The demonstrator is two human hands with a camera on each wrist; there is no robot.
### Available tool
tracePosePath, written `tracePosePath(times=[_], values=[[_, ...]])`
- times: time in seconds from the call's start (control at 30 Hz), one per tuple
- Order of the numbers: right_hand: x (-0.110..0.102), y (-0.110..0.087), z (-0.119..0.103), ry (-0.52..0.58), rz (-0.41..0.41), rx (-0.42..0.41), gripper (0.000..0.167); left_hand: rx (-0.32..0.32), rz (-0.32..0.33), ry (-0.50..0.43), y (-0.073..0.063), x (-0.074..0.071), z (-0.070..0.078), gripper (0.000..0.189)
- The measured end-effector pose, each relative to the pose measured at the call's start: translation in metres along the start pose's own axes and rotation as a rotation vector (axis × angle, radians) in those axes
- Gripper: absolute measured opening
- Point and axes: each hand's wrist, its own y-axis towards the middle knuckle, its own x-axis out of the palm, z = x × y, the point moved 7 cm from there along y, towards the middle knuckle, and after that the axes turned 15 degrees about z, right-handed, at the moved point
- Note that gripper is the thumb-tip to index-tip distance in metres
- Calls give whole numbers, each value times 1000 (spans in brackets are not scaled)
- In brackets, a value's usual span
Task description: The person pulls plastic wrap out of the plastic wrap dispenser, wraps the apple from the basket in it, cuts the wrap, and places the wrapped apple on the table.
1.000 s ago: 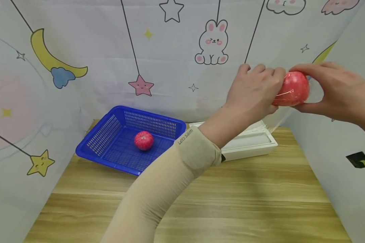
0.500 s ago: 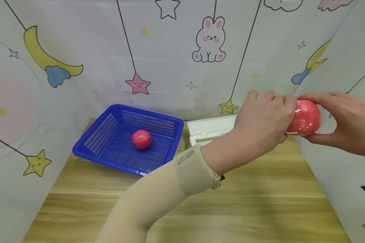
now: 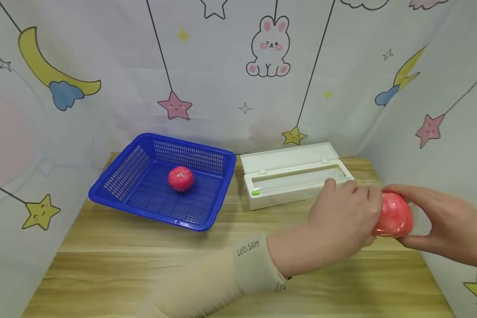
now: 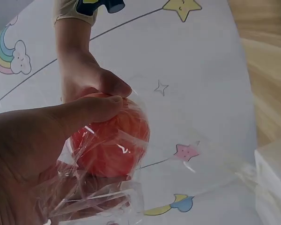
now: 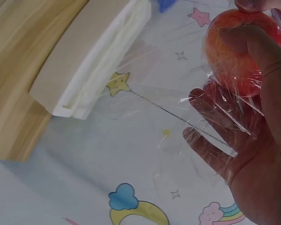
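Both hands hold a red apple over the right side of the table. Clear cling film covers the apple and gathers in wrinkled folds below it in the left wrist view. My left hand grips the apple's left side, its thumb across the wrapped apple. From the right, my right hand holds it, thumb on top in the right wrist view, with other fingers spread beneath the film. A white cling film dispenser stands behind the hands, lid up, roll showing. Thin film trails from the apple towards it.
A blue plastic basket stands at the back left of the wooden table, with another red apple inside. A green slider sits on the dispenser's left end. Printed cloth walls enclose the table's back and sides.
Both hands have come down with the wrapped apple, from in front of the back wall to just above the table. The dispenser now shows almost whole; the view has shifted slightly.
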Motion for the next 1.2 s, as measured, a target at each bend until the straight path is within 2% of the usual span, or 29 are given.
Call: tracePosePath(times=[0.17,0.27,0.4,0.57,0.83,1.07,1.2], values=[[17,-34,-1,44,-54,36,90,-7,-39,-21,-20,21,23,69],[29,-49,-4,89,-44,9,80,-23,-62,-35,-32,33,33,66],[46,-64,-8,127,-82,4,75,-59,-138,-63,-45,50,44,65],[66,-76,-11,155,-140,14,85,-122,-219,-104,-59,72,54,66],[99,-89,-8,218,-191,15,84,-227,-356,-244,-78,114,59,70],[131,-94,1,309,-331,75,74,-328,-447,-357,-96,149,56,69],[147,-95,4,297,-384,78,71,-375,-484,-418,-105,165,52,69]])
